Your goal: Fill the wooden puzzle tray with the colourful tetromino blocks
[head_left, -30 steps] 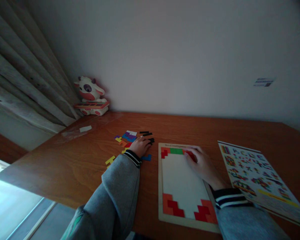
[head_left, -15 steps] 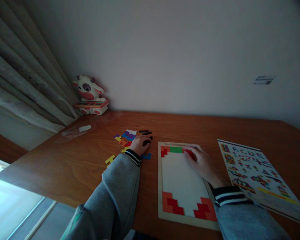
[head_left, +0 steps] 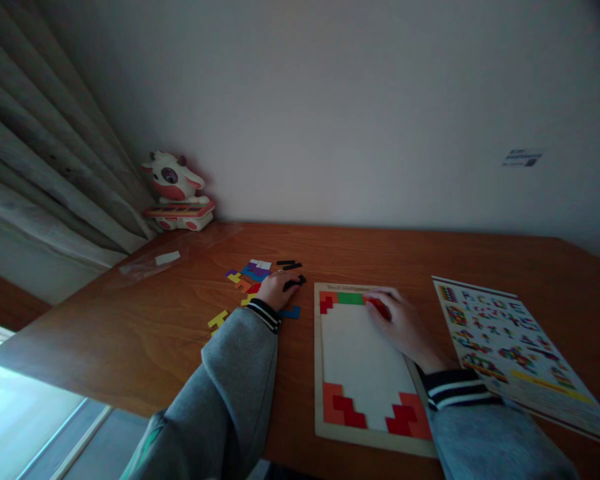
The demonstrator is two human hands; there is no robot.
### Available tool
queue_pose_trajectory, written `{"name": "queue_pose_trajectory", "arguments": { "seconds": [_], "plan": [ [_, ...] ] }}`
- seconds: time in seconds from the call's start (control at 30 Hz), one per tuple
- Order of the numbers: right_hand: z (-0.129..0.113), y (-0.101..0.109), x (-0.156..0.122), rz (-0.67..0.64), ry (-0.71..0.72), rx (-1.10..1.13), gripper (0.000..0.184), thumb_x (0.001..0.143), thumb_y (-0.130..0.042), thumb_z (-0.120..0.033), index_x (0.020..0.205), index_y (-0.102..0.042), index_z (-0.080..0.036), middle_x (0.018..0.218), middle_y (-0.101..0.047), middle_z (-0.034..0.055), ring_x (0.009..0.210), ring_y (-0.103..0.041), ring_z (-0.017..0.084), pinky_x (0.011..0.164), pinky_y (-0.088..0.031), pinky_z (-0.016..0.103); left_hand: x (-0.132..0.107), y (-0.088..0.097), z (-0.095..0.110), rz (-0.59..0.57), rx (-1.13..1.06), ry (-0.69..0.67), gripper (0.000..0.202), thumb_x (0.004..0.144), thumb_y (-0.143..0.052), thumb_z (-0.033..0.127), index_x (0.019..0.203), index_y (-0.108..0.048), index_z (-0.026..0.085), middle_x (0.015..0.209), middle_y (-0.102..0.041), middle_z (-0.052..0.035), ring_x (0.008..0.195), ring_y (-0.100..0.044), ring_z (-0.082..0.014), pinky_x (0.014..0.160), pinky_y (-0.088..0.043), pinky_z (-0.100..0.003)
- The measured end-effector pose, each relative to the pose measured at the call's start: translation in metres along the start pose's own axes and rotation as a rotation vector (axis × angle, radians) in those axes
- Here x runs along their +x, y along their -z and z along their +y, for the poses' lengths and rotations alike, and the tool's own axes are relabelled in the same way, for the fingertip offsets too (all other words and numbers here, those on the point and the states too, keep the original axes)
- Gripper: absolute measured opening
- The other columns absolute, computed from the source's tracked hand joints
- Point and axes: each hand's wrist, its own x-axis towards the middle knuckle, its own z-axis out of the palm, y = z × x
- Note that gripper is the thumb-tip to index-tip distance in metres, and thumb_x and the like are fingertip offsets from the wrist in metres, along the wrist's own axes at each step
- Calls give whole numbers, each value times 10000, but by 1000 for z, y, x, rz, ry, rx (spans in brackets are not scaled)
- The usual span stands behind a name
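Note:
A wooden puzzle board (head_left: 318, 373) lies on the table in front of me, with red, orange and green pieces in its corners and top row and a bare white middle. My right hand (head_left: 403, 327) rests on the board's top right, fingers closed on a red piece (head_left: 379, 305). My left hand (head_left: 276, 290) sits left of the board among loose coloured pieces (head_left: 247, 277), its fingers pinching a black piece (head_left: 293, 283).
A printed pattern sheet (head_left: 505, 343) lies at the right. A toy cow (head_left: 176, 191) stands in the back left corner by the curtain (head_left: 45, 167). A clear plastic bag (head_left: 157, 261) lies on the brown table (head_left: 130, 333). A yellow piece (head_left: 219, 320) lies apart.
My left hand has closed on a black piece from the loose pile and lifted it slightly. My right hand has stayed on the red piece at the board's top.

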Motion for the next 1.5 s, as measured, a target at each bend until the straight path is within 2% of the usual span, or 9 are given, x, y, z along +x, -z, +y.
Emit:
{"name": "queue_pose_trajectory", "arguments": {
  "seconds": [0.23, 0.43, 0.67, 0.9, 1.1, 1.2, 1.4, 1.5],
  "plan": [
    [-1, 1, 1, 10, -1, 1, 296, 941, -491, -391, 1070, -698, -223, 1117, -638, 106, 1071, -626, 269, 985, -487, 452, 0, 2, 4, 24, -51, 15, 194, 814, -687, 84, 967, -738, 192, 1058, -752, -57, 975, -711, -188, 898, -593, -329],
    [-2, 1, 0, 9, 1, -1, 302, 941, -494, -381, 1085, -698, -210, 1121, -633, 107, 1072, -625, 269, 983, -486, 458, -2, 4, 6, 3, -23, 55, 206, 827, -684, 135, 1019, -734, 190, 1028, -769, -51, 930, -728, -205, 871, -606, -335],
    [-3, 1, 0, 8, 3, -1, 286, 943, -498, -375, 1081, -696, -222, 1117, -641, 100, 1066, -630, 266, 984, -488, 455, -2, 6, 9, -46, 2, -11, 280, 842, -626, 99, 1073, -723, 224, 1126, -747, -38, 1060, -701, -205, 986, -561, -354],
    [-1, 1, 0, 6, -5, 0, 289, 935, -503, -389, 1078, -696, -228, 1122, -641, 99, 1073, -625, 269, 993, -479, 463, 0, 5, 11, -45, -32, -39, 234, 827, -647, 80, 1000, -737, 210, 1087, -754, -44, 1034, -709, -188, 975, -564, -333],
    [-2, 2, 0, 8, -7, 13, 304, 941, -501, -402, 1077, -697, -216, 1123, -641, 102, 1086, -619, 270, 1004, -468, 469, 0, 6, 15, -44, -55, 28, 237, 813, -679, 118, 1023, -735, 215, 1027, -771, -21, 948, -728, -191, 882, -595, -305],
    [-5, 4, 1, 13, -9, 27, 296, 938, -511, -401, 1073, -700, -217, 1108, -645, 103, 1073, -624, 268, 993, -478, 467, 0, 8, 19, -63, -59, 45, 244, 805, -682, 110, 1013, -741, 221, 1025, -773, -11, 946, -727, -190, 900, -587, -303],
    [-17, 10, 4, 38, 9, 86, 280, 945, -508, -390, 1080, -691, -227, 1121, -647, 103, 1097, -618, 259, 1008, -474, 462, 0, 10, 39, -67, -117, 49, 237, 851, -657, 143, 1061, -741, 214, 1070, -764, -41, 999, -713, -213, 966, -563, -371],
    [-29, 12, 2, -13, -10, 182, 285, 940, -528, -411, 1110, -676, -236, 1131, -673, 94, 1046, -647, 237, 934, -526, 422, -2, 5, 64, -22, -443, 103, 216, 860, -685, 222, 1065, -741, 180, 1049, -768, -71, 956, -720, -218, 916, -582, -368]
  ]
}}
